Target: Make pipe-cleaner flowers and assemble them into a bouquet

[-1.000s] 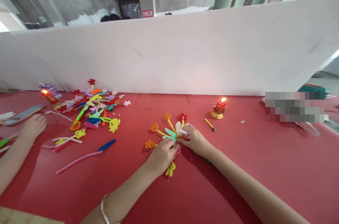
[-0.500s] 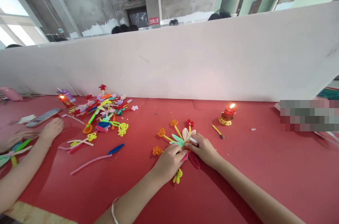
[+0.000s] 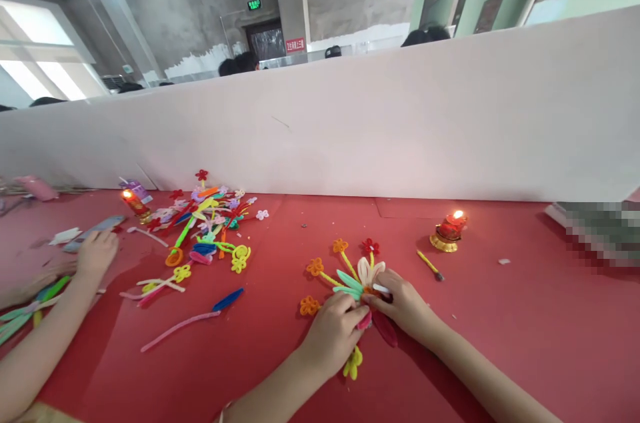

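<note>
Left-hand grip (image 3: 339, 333) and right-hand grip (image 3: 400, 303) pinch a colourful flower spray (image 3: 351, 283) over the red surface (image 3: 550, 316), a lit candle (image 3: 451, 229) standing beyond, to the right.

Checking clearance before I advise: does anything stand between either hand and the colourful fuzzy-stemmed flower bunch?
Nothing visible does: the left hand and right hand both touch the colourful fuzzy-stemmed flower bunch. The lit red candle on its gold base stands apart, farther back to the right. The hands' undersides are hidden.
</note>
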`<state>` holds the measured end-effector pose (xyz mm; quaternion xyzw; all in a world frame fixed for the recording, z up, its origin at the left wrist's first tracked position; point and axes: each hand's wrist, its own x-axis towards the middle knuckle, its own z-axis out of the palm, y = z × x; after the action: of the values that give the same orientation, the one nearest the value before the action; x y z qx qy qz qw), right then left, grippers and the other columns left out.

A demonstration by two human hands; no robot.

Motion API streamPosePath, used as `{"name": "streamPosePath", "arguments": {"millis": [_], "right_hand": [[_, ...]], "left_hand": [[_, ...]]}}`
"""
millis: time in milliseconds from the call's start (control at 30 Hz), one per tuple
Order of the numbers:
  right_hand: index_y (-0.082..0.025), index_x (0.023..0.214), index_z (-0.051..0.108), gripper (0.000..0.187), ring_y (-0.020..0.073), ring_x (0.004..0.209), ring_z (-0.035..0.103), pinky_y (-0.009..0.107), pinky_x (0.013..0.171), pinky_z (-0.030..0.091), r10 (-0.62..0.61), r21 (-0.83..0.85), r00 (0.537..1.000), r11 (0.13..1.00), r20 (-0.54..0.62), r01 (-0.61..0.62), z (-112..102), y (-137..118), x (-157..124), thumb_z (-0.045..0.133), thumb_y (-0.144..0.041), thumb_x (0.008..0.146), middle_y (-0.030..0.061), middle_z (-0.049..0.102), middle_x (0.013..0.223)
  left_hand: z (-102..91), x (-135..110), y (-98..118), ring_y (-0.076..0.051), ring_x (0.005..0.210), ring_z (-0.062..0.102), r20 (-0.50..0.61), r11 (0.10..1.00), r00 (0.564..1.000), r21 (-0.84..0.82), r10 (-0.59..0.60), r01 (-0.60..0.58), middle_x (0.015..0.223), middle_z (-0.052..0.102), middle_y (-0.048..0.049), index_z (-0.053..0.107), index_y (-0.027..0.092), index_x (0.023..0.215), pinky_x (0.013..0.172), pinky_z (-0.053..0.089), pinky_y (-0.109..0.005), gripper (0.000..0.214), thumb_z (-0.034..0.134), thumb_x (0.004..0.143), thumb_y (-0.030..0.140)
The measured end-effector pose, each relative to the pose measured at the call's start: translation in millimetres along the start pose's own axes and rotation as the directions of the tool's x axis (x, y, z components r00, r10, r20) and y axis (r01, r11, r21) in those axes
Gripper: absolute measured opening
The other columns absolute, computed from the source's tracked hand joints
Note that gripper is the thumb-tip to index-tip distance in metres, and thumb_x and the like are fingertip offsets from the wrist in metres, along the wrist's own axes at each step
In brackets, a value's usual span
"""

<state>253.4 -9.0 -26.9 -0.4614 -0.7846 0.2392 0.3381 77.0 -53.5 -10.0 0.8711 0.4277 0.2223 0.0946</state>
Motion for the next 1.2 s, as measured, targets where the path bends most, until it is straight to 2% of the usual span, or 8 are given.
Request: {"name": "streamPosePath", "arguments": {"millis": [367,567,700,867,1200], "right_hand": [[-0.021,0.061,0.042,0.025,0.0152,0.062,0.045,0.026,0.056,0.035,0.002,-0.02,1.0,1.0,0.002,-0.002,0.9,6.9,1.8,0.057,-0.034,0.077,-0.0015,0.045,0.062],[-0.021,0.061,0.04,0.026,0.0144,0.061,0.044,0.026,0.056,0.034,0.023,-0.041,1.0,0.999,0.018,-0.022,-1.3,4.1,1.9,0.054,-0.035,0.078,-0.0016,0.045,0.063],[-0.021,0.06,0.037,0.028,0.0148,0.062,0.044,0.026,0.057,0.034,0.035,-0.022,0.999,0.999,0.012,-0.035,-4.9,0.2,1.2,0.05,-0.035,0.081,-0.0015,0.045,0.062],[-0.021,0.061,0.04,0.026,0.0133,0.06,0.043,0.025,0.055,0.033,0.1,-0.001,0.995,0.995,-0.001,-0.1,-5.9,-1.3,1.4,0.054,-0.036,0.077,-0.0024,0.043,0.063],[-0.02,0.065,0.045,0.022,0.0118,0.059,0.04,0.024,0.055,0.031,0.109,0.044,0.993,0.993,0.041,-0.111,-4.0,2.1,2.9,0.056,-0.035,0.075,-0.0029,0.043,0.065]], "left_hand": [[1.3,1.6,1.4,-0.018,0.077,0.054,0.008,0.989,0.997,0.123,0.078,-0.078,0.076,0.053,-0.0046,0.064,0.014,0.088,0.066,0.049,-0.032,0.026,0.038,0.091,0.019],[1.8,3.2,-0.4,-0.018,0.077,0.054,0.013,0.984,0.996,0.154,0.093,-0.094,0.076,0.055,-0.0043,0.064,0.013,0.091,0.066,0.048,-0.031,0.022,0.043,0.089,0.018],[1.9,2.8,-2.0,-0.018,0.077,0.054,-0.012,0.981,0.993,0.159,0.118,-0.114,0.077,0.056,-0.0045,0.064,0.013,0.097,0.069,0.049,-0.032,0.021,0.045,0.088,0.016],[2.5,1.8,-3.7,-0.018,0.075,0.053,-0.023,0.979,0.992,0.167,0.123,-0.118,0.076,0.055,-0.0043,0.064,0.014,0.098,0.066,0.049,-0.031,0.02,0.047,0.087,0.016],[3.2,2.1,-3.8,-0.02,0.077,0.053,0.002,0.98,0.993,0.16,0.12,-0.119,0.077,0.056,-0.0051,0.063,0.016,0.097,0.068,0.048,-0.033,0.02,0.045,0.088,0.016]]}}
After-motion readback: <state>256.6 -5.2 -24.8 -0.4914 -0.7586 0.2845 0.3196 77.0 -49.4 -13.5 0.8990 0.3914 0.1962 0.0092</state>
